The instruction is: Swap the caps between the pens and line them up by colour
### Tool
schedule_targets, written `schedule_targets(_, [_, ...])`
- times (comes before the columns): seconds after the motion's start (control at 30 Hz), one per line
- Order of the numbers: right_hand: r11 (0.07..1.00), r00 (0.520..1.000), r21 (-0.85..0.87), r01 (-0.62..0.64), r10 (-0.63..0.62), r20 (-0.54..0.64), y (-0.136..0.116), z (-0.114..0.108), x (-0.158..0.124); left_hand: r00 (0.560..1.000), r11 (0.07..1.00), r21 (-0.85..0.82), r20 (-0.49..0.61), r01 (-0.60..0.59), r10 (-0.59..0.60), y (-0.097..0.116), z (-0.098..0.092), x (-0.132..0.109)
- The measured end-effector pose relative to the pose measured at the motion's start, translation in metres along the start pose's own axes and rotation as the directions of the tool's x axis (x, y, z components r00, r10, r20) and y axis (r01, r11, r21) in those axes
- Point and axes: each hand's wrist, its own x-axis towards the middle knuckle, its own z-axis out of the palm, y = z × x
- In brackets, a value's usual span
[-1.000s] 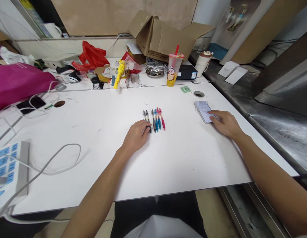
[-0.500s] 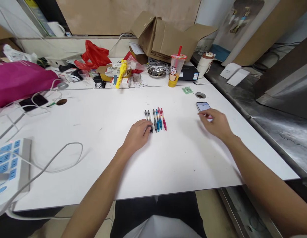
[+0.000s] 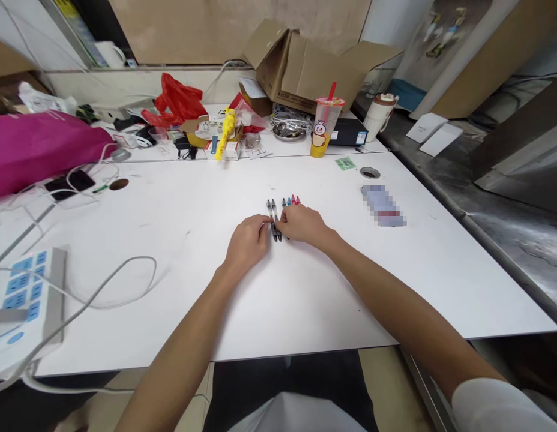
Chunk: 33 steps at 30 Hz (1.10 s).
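Observation:
Several click pens lie side by side in a row on the white table. Two black pens (image 3: 275,231) are at the left of the row, close together. My left hand (image 3: 248,243) rests on the table to their left, its fingers curled and its fingertips against the left black pen. From the right, my right hand (image 3: 305,227) reaches over the row, fingers bent together, fingertips at the right black pen. Under it, only the upper ends of another black pen, a blue pen (image 3: 288,201) and pink pens (image 3: 296,200) show; the rest is hidden.
A phone (image 3: 382,204), blurred out, lies to the right, with a tape roll (image 3: 370,173) and a green packet (image 3: 346,164) behind it. A drink cup (image 3: 326,129) stands at the back. On the left are a power strip (image 3: 53,288) with cables and a magenta bag (image 3: 48,150).
My right hand has moved left from the phone to the pens and now covers the right part of the row. My left hand has stayed by the black pens.

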Motion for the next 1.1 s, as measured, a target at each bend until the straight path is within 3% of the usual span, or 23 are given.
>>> schedule_targets(0.2, [1.0,0.996,-0.003,-0.025,0.026,0.083,-0.012,-0.008,0.011,1.0,0.999,-0.051,-0.001,0.011,-0.011,0.004,-0.001,-0.001])
schedule_targets(0.33, [0.994,0.991,0.083,-0.068,0.058,0.12,-0.01,-0.014,0.013,0.993,0.976,-0.197,-0.046,0.096,-0.107,0.008,-0.002,-0.001])
schedule_targets(0.4, [0.979,0.992,0.193,-0.071,0.048,0.118,-0.003,-0.019,0.007,0.974,0.912,-0.372,-0.075,0.171,-0.214,0.01,-0.002,0.0])
schedule_targets(0.47, [0.934,0.996,0.356,-0.013,-0.02,0.087,0.004,-0.026,-0.003,0.935,0.757,-0.608,-0.065,0.24,-0.349,0.012,-0.003,0.003])
schedule_targets(0.53, [0.836,0.985,0.541,0.09,-0.155,0.076,0.01,-0.03,-0.016,0.9,0.505,-0.818,0.035,0.276,-0.435,0.014,-0.006,0.006])
schedule_targets(0.6, [0.677,0.949,0.723,0.141,-0.301,0.097,0.014,-0.029,-0.028,0.904,0.294,-0.909,0.165,0.294,-0.394,0.017,-0.01,0.007])
schedule_targets(0.63, [0.598,0.933,0.789,0.137,-0.346,0.1,0.016,-0.027,-0.032,0.915,0.239,-0.924,0.206,0.299,-0.348,0.019,-0.012,0.007])
schedule_targets(0.7, [0.466,0.932,0.88,0.094,-0.352,0.087,0.019,-0.02,-0.039,0.933,0.196,-0.937,0.232,0.29,-0.274,0.022,-0.016,0.006])
schedule_targets(0.8, [0.25,0.95,0.968,-0.036,-0.293,0.111,0.024,-0.01,-0.043,0.943,0.164,-0.952,0.213,0.26,-0.254,0.026,-0.019,0.005])
schedule_targets(0.87, [0.169,0.918,0.975,-0.147,-0.344,0.198,0.028,-0.006,-0.045,0.942,0.155,-0.954,0.21,0.256,-0.261,0.027,-0.019,0.004])
schedule_targets(1.0, [0.237,0.784,0.933,-0.272,-0.508,0.357,0.033,0.0,-0.047,0.93,0.144,-0.95,0.229,0.279,-0.288,0.027,-0.016,0.004])
schedule_targets(1.03, [0.262,0.783,0.934,-0.242,-0.516,0.348,0.032,0.002,-0.047,0.926,0.146,-0.949,0.228,0.281,-0.302,0.027,-0.015,0.003])
schedule_targets(1.1, [0.377,0.845,0.923,-0.077,-0.467,0.261,0.03,0.005,-0.048,0.917,0.171,-0.947,0.203,0.273,-0.343,0.027,-0.012,0.003])
